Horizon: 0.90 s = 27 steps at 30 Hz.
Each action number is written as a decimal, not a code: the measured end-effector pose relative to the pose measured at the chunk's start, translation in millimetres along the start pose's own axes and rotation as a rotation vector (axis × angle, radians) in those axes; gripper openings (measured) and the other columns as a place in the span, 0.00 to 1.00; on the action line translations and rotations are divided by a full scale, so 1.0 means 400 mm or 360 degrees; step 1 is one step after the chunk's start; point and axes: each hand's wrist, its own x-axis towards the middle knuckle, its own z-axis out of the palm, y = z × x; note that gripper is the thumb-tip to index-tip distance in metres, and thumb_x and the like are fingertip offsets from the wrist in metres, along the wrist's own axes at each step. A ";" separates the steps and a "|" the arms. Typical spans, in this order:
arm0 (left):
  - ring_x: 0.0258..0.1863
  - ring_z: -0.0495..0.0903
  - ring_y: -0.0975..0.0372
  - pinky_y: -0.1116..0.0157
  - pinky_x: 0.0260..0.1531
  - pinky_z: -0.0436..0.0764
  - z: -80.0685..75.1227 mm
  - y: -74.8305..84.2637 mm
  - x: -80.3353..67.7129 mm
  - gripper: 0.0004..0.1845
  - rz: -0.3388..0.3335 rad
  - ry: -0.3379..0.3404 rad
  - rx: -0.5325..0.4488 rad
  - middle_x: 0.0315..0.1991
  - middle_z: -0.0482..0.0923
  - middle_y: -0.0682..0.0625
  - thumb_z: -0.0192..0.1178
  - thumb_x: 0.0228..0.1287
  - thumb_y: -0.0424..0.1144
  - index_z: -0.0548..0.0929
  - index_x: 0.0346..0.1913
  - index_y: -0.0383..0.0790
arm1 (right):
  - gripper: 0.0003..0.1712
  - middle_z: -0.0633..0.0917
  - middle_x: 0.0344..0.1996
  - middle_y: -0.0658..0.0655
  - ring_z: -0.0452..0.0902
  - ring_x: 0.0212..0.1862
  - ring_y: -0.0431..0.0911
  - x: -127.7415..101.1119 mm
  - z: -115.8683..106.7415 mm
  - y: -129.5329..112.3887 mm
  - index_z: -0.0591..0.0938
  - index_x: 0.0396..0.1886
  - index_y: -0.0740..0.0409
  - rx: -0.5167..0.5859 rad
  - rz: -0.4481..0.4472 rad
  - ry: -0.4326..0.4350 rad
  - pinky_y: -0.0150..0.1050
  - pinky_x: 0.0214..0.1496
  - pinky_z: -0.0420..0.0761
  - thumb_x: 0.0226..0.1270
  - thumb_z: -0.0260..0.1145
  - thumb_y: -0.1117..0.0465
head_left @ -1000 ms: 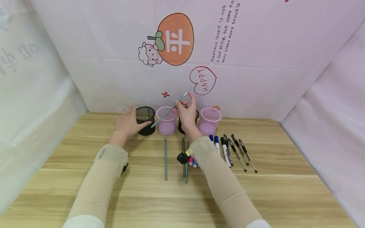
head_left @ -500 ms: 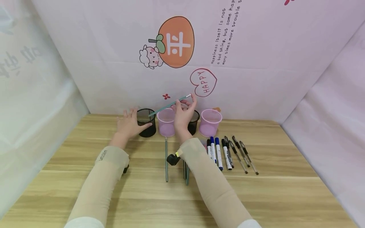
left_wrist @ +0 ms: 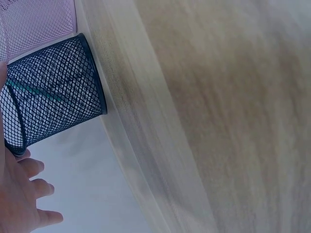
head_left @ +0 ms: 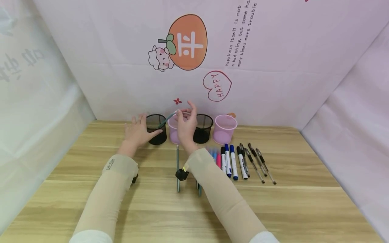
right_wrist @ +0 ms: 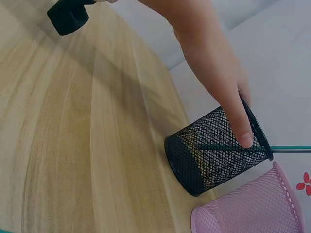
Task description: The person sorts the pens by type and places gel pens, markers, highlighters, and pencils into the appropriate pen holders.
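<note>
My left hand (head_left: 136, 135) holds the leftmost black mesh pen cup (head_left: 159, 139) near its rim, thumb across the front and index finger at the back. In the left wrist view its other fingers (left_wrist: 41, 188) spread past the cup. My right hand (head_left: 186, 129) pinches a teal pencil (head_left: 169, 118) near its white top end, index finger raised. The pencil slants through the cup's mouth, its lower part showing through the mesh in both wrist views. A pink mesh cup (head_left: 174, 134) stands directly right of this cup, partly behind my right hand.
Another black mesh cup (head_left: 201, 135) and a pink one (head_left: 224, 133) continue the row along the wall. A teal pencil (head_left: 178, 168) lies in front. More pencils lie partly under my right forearm, with several markers (head_left: 233, 163) and black gel pens (head_left: 255, 165) to the right.
My right hand has moved left and brought the pencil from in front of the cups into the left black cup's mouth. The left hand has stayed on the cup.
</note>
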 end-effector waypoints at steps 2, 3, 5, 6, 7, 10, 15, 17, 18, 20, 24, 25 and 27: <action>0.78 0.40 0.33 0.28 0.69 0.43 0.000 0.000 0.001 0.60 0.0000 -0.0005 -0.0002 0.81 0.45 0.32 0.53 0.66 0.74 0.43 0.83 0.34 | 0.25 0.77 0.42 0.59 0.81 0.46 0.58 -0.003 -0.002 -0.001 0.71 0.69 0.63 -0.0038 0.0013 -0.0024 0.50 0.49 0.87 0.74 0.62 0.73; 0.78 0.40 0.33 0.28 0.69 0.43 -0.001 0.001 0.001 0.60 -0.0001 -0.0003 -0.0004 0.81 0.45 0.32 0.53 0.66 0.74 0.43 0.83 0.35 | 0.24 0.77 0.41 0.59 0.81 0.45 0.58 -0.004 -0.003 -0.003 0.72 0.67 0.63 -0.0060 0.0022 -0.0032 0.48 0.49 0.87 0.74 0.62 0.73; 0.78 0.40 0.33 0.28 0.69 0.43 -0.001 0.001 0.002 0.60 -0.0001 -0.0001 -0.0011 0.81 0.45 0.32 0.54 0.66 0.73 0.43 0.83 0.34 | 0.21 0.78 0.41 0.59 0.81 0.44 0.55 -0.006 -0.008 -0.004 0.74 0.64 0.65 -0.0097 0.0046 -0.0051 0.45 0.47 0.87 0.74 0.62 0.74; 0.78 0.40 0.33 0.28 0.69 0.42 -0.001 0.001 0.002 0.60 -0.0003 0.0001 -0.0016 0.81 0.45 0.32 0.54 0.66 0.73 0.43 0.83 0.35 | 0.20 0.78 0.40 0.58 0.81 0.43 0.53 -0.007 -0.010 -0.004 0.74 0.63 0.65 -0.0119 0.0064 -0.0063 0.43 0.46 0.87 0.74 0.63 0.74; 0.78 0.40 0.33 0.27 0.69 0.43 -0.001 0.002 0.003 0.59 -0.0002 0.0002 -0.0020 0.81 0.45 0.32 0.54 0.66 0.73 0.44 0.83 0.34 | 0.19 0.78 0.40 0.58 0.81 0.42 0.51 -0.008 -0.013 -0.003 0.75 0.62 0.65 -0.0134 0.0083 -0.0080 0.41 0.45 0.87 0.74 0.62 0.74; 0.78 0.40 0.33 0.27 0.69 0.43 0.000 0.002 0.004 0.59 -0.0006 0.0002 -0.0027 0.81 0.45 0.32 0.55 0.66 0.72 0.44 0.83 0.35 | 0.17 0.79 0.41 0.58 0.80 0.41 0.45 -0.009 -0.025 0.001 0.76 0.60 0.65 -0.0167 0.0147 -0.0154 0.35 0.43 0.86 0.74 0.62 0.74; 0.78 0.40 0.33 0.27 0.69 0.43 -0.002 0.003 0.000 0.59 -0.0005 -0.0011 -0.0016 0.81 0.45 0.32 0.55 0.66 0.72 0.44 0.83 0.35 | 0.17 0.81 0.44 0.62 0.81 0.43 0.48 -0.007 -0.044 -0.004 0.77 0.60 0.66 -0.0201 0.0194 -0.0282 0.37 0.46 0.86 0.75 0.62 0.72; 0.78 0.40 0.33 0.27 0.69 0.43 -0.002 0.002 0.000 0.59 -0.0002 -0.0011 -0.0011 0.81 0.45 0.32 0.55 0.66 0.73 0.43 0.83 0.35 | 0.16 0.81 0.46 0.63 0.82 0.45 0.52 -0.005 -0.050 -0.009 0.76 0.60 0.67 -0.0197 0.0201 -0.0328 0.40 0.47 0.87 0.75 0.62 0.72; 0.78 0.40 0.33 0.27 0.69 0.43 -0.002 0.002 0.000 0.59 -0.0002 -0.0012 -0.0011 0.81 0.45 0.32 0.55 0.66 0.73 0.43 0.83 0.35 | 0.16 0.81 0.47 0.64 0.82 0.47 0.54 -0.004 -0.053 -0.012 0.77 0.60 0.67 -0.0197 0.0209 -0.0349 0.41 0.48 0.87 0.75 0.62 0.71; 0.78 0.41 0.33 0.27 0.68 0.43 -0.001 0.001 0.000 0.60 0.0001 -0.0009 -0.0011 0.81 0.45 0.32 0.54 0.66 0.74 0.43 0.83 0.35 | 0.16 0.81 0.48 0.64 0.82 0.48 0.56 -0.003 -0.059 -0.016 0.76 0.60 0.69 -0.0201 0.0233 -0.0389 0.42 0.50 0.86 0.76 0.62 0.70; 0.78 0.41 0.32 0.27 0.68 0.44 0.001 0.000 0.002 0.60 0.0004 0.0000 -0.0015 0.81 0.45 0.33 0.53 0.65 0.75 0.43 0.83 0.36 | 0.17 0.82 0.49 0.64 0.83 0.49 0.57 -0.002 -0.073 -0.025 0.76 0.61 0.70 -0.0238 0.0283 -0.0448 0.40 0.50 0.86 0.77 0.62 0.67; 0.78 0.41 0.32 0.27 0.68 0.44 0.001 0.000 0.002 0.60 0.0006 0.0002 -0.0015 0.81 0.45 0.32 0.53 0.65 0.75 0.43 0.83 0.36 | 0.18 0.82 0.49 0.64 0.83 0.49 0.57 -0.002 -0.077 -0.027 0.76 0.61 0.70 -0.0247 0.0291 -0.0459 0.40 0.50 0.86 0.77 0.62 0.67; 0.78 0.41 0.32 0.27 0.68 0.44 0.000 0.001 0.002 0.59 0.0006 0.0005 -0.0016 0.81 0.45 0.32 0.54 0.66 0.74 0.44 0.83 0.36 | 0.17 0.83 0.49 0.65 0.83 0.49 0.57 -0.003 -0.085 -0.031 0.77 0.61 0.69 -0.0254 0.0307 -0.0477 0.39 0.49 0.86 0.78 0.62 0.67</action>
